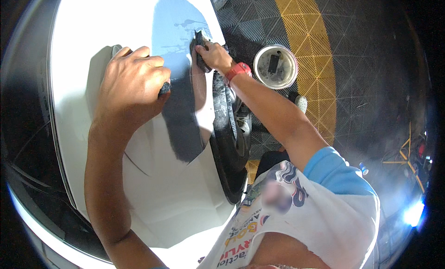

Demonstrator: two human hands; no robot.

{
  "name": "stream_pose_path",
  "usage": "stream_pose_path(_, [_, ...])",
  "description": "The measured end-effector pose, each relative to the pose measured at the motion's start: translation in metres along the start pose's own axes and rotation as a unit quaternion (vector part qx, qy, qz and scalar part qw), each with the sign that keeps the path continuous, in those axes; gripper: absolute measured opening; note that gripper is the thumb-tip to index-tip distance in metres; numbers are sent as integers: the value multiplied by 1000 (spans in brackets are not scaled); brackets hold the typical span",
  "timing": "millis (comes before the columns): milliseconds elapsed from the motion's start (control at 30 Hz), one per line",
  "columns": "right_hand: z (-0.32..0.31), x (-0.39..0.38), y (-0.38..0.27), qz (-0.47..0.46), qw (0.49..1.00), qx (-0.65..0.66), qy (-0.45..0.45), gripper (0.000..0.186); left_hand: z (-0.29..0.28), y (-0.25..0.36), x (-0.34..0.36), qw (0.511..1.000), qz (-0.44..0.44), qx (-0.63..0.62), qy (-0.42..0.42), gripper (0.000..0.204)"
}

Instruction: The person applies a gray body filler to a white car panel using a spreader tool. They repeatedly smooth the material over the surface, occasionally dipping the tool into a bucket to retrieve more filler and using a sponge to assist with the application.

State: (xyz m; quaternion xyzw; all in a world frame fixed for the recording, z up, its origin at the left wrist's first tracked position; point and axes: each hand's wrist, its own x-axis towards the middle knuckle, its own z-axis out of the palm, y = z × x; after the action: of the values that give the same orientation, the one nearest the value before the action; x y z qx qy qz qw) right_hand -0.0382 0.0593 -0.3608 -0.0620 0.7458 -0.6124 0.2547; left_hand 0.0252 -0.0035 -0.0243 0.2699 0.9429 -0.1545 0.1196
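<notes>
- So the white car panel [153, 181] takes up most of the left and middle of the frame, with a big grey patch [181, 125] running from the top middle down to about center.
- Patch is light blue-grey up top with darker streaky marks, much darker further down — kinda pointy at its bottom end.
- Right hand [215, 56] is upper middle, fingers and thumb pinched around a black block [203, 63]. The block sits over the right edge of the patch, long side going roughly up and down the frame.
- Left hand [133, 79] is left of center over the white area, fingers curled in tight. A dark rough piece [165, 88] pokes out by the thumb — most of it's hidden in the grip, so I can't tell its full shape.
- Red watch [238, 72] on the right wrist.
- Black tire [226, 169] is just right of the panel, middle of the frame.
- Round pale bucket [294, 75] stands right of the right hand, with a dark rectangular piece [274, 63] inside.
- Bucket's on black floor tiles [259, 14], and a yellow strip [315, 56] curves down just right of it.
</notes>
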Motion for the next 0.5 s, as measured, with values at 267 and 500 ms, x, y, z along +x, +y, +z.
stream_pose_path(267, [18, -126, -30, -143, 988, 18, 53, 67, 3, 3, -11, 1000, -12, -22, 0, 16])
stream_pose_path(500, [15, -61, -25, -17, 1000, -9, -23, 70, 6, 3, -13, 1000, 1, -17, 18, 18])
